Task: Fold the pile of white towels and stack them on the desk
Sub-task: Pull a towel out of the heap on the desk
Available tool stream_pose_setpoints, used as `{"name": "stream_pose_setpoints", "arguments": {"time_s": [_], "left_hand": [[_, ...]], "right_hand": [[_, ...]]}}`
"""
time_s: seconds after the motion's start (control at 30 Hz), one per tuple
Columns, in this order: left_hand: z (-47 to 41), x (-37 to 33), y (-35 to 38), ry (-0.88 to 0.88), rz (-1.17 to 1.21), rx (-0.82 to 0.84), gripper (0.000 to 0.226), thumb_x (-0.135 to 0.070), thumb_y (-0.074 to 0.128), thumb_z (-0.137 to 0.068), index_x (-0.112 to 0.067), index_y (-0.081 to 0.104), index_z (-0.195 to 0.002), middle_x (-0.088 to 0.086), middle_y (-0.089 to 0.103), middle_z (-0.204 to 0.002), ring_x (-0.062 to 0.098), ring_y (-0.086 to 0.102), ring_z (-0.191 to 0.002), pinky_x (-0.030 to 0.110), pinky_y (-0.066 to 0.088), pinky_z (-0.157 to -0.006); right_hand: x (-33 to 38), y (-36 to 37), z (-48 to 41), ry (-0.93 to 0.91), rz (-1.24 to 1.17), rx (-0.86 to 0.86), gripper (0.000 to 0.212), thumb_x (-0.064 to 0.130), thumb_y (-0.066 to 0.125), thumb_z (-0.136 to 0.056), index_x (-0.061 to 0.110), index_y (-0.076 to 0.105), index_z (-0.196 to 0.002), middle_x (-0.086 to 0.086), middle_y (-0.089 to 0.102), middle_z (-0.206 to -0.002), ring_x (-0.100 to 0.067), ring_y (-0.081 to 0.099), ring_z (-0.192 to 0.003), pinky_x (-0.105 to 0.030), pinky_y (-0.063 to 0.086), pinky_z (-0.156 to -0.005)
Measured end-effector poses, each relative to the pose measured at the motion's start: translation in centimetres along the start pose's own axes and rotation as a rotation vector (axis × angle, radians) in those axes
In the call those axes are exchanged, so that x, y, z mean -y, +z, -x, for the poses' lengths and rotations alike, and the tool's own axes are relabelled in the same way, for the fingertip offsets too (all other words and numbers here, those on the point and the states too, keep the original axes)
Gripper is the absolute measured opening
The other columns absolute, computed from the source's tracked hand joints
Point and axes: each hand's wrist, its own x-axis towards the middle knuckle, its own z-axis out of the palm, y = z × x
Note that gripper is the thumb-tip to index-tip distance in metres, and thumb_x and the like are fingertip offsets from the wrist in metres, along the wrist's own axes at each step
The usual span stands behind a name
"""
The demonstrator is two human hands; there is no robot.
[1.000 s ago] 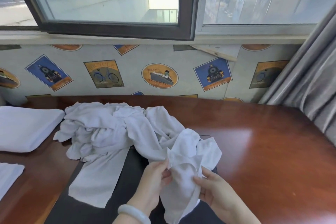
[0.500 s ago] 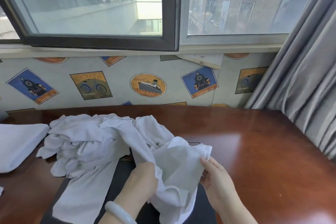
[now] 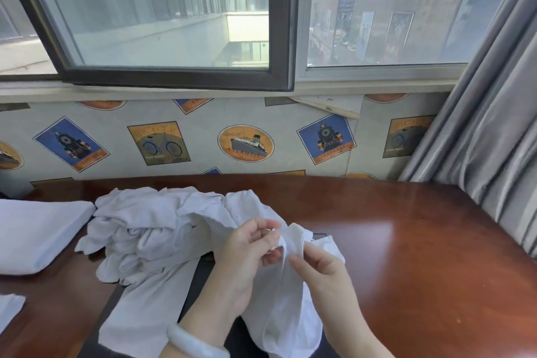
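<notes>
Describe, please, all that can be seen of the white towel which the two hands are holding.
The towel is thin white cloth, crumpled and not yet folded. The left hand and right hand pinch its upper edge close together, lifted above the desk. The rest hangs down loosely toward the person, over a dark mat. The unfolded pile lies to its left.

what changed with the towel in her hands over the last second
Both hands rose off the desk, lifting the towel. The left hand and right hand went from gripping a bunched fold to pinching one small edge between their fingertips, the rest hanging down. The pile and folded towel at left did not move.
</notes>
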Motion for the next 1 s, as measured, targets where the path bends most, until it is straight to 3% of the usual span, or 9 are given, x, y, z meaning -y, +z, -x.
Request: {"name": "stream_pose_setpoints", "arguments": {"time_s": [0.07,0.17,0.3,0.4,0.57,0.7,0.8,0.9,1.0], "left_hand": [[0.5,0.1,0.1,-0.033,0.017,0.017,0.014,-0.006,0.058,-0.096,-0.004,0.069,-0.105,0.006,0.057,-0.077,0.015,0.055,-0.067,0.03,0.052,-0.073],[1.2,0.1,0.2,-0.055,0.004,0.037,0.018,-0.005,0.054,-0.097,-0.004,0.071,-0.101,0.0,0.051,-0.068,0.013,0.049,-0.06,0.027,0.047,-0.065],[1.9,-0.7,0.5,0.016,-0.035,0.045,0.015,-0.005,0.054,-0.097,-0.004,0.069,-0.1,-0.001,0.055,-0.066,0.012,0.052,-0.06,0.025,0.047,-0.067],[2.4,-1.0,1.0,0.1,-0.11,0.037,0.01,-0.01,0.059,-0.096,-0.01,0.066,-0.102,-0.005,0.06,-0.069,0.008,0.058,-0.067,0.023,0.05,-0.076],[2.8,-0.4,0.7,0.137,-0.233,0.025,0.009,-0.018,0.062,-0.094,-0.02,0.064,-0.103,-0.005,0.065,-0.074,0.009,0.063,-0.08,0.031,0.051,-0.09],[3.4,-0.3,0.5,0.224,-0.32,0.015,0.011,-0.014,0.061,-0.094,-0.023,0.062,-0.1,-0.006,0.065,-0.072,0.005,0.061,-0.071,0.016,0.047,-0.073],[3.7,-0.6,0.7,0.325,-0.418,0.022,0.013,-0.016,0.059,-0.095,-0.028,0.06,-0.1,-0.011,0.064,-0.072,0.002,0.058,-0.068,0.012,0.044,-0.071],[3.8,-0.8,0.7,0.328,-0.428,0.057,0.016,-0.015,0.054,-0.098,-0.028,0.06,-0.104,-0.01,0.063,-0.076,0.007,0.064,-0.08,0.014,0.048,-0.079],[4.1,-0.5,0.6,0.303,-0.348,0.06,0.019,-0.01,0.055,-0.097,-0.025,0.06,-0.107,-0.006,0.066,-0.089,0.01,0.065,-0.092,0.027,0.053,-0.088]], "right_hand": [[0.1,0.4,0.2,-0.028,0.033,-0.086,0.044,0.037,0.068,-0.088,-0.005,0.057,-0.08,-0.008,0.043,-0.071,-0.018,0.041,-0.071,-0.03,0.035,-0.067],[0.4,0.3,0.6,-0.066,0.148,-0.211,0.039,0.016,0.065,-0.093,0.015,0.056,-0.055,0.008,0.039,-0.054,-0.007,0.033,-0.054,-0.016,0.028,-0.052],[1.0,0.6,1.4,-0.21,0.359,-0.293,0.022,0.007,0.069,-0.088,0.021,0.07,-0.071,0.015,0.062,-0.066,-0.007,0.059,-0.069,-0.01,0.042,-0.064],[1.4,1.1,1.7,-0.256,0.415,-0.267,0.018,0.006,0.07,-0.087,0.023,0.072,-0.083,0.018,0.067,-0.079,-0.008,0.062,-0.077,-0.011,0.045,-0.065],[2.5,0.9,2.5,-0.185,0.448,-0.155,0.023,0.007,0.067,-0.09,0.027,0.068,-0.08,0.024,0.066,-0.075,-0.011,0.066,-0.071,-0.02,0.053,-0.064],[3.2,0.9,3.1,-0.188,0.559,-0.046,0.015,0.018,0.067,-0.092,0.021,0.061,-0.078,0.025,0.064,-0.082,-0.005,0.064,-0.077,-0.011,0.045,-0.065],[3.7,1.1,3.2,-0.187,0.582,-0.067,0.01,0.02,0.07,-0.089,0.016,0.062,-0.086,0.028,0.061,-0.087,-0.002,0.062,-0.079,-0.011,0.046,-0.066],[3.8,0.8,3.3,-0.149,0.581,-0.094,0.015,0.021,0.069,-0.09,0.016,0.057,-0.085,0.022,0.063,-0.086,-0.009,0.064,-0.068,-0.017,0.049,-0.063],[4.3,0.0,3.3,-0.073,0.486,-0.139,0.02,0.019,0.064,-0.095,0.013,0.052,-0.081,-0.002,0.068,-0.072,-0.013,0.069,-0.057,-0.02,0.05,-0.059]]}}
